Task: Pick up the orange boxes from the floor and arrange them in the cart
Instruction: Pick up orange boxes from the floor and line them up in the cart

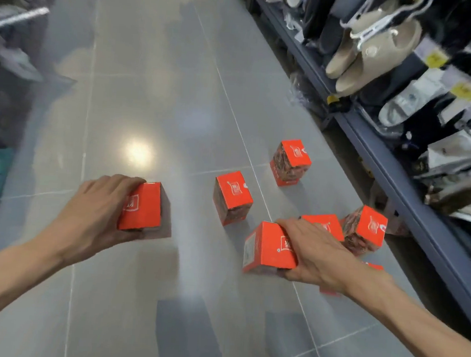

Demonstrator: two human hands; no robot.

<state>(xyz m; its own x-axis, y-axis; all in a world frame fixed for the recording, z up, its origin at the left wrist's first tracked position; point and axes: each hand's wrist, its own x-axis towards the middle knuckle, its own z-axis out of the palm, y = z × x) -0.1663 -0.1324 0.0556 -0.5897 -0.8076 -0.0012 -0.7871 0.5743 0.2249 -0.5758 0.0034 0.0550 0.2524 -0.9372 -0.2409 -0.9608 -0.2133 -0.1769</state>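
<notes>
My left hand (pixel 93 212) grips an orange box (pixel 142 207) held above the grey floor at the left. My right hand (pixel 321 255) holds a second orange box (pixel 268 248), tilted, at the lower middle. Several more orange boxes stand on the floor: one in the middle (pixel 232 198), one farther back (pixel 290 163), one at the right near the shelf (pixel 365 229), and one (pixel 322 223) partly hidden behind my right hand. A sliver of another orange box (pixel 374 266) shows under my right wrist. No cart is in view.
A dark blue shelf rack (pixel 385 153) loaded with slippers and packaged goods runs along the right side of the aisle. Blurred racks of goods (pixel 3 75) line the left. The grey tiled floor (pixel 151 87) stretches ahead between them.
</notes>
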